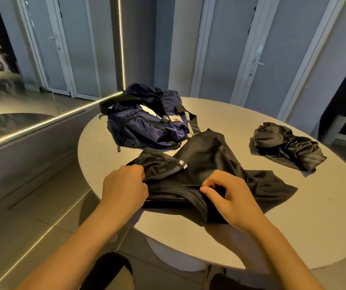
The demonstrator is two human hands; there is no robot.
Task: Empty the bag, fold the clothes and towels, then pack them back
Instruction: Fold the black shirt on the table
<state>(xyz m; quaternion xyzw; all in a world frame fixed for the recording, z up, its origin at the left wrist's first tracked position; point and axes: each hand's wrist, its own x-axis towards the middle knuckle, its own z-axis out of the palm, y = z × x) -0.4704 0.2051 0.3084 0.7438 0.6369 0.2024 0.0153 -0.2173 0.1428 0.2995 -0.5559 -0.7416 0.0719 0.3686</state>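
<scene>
Pinching near edge of black garment [205,160], possibly shorts, left hand [124,185] and right hand [232,198] grip

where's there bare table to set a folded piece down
Bare table at the far side, between the navy bag and the crumpled black cloth, and along the near right edge below that cloth. The middle is crowded: the black garment spreads up to the bag.
</scene>
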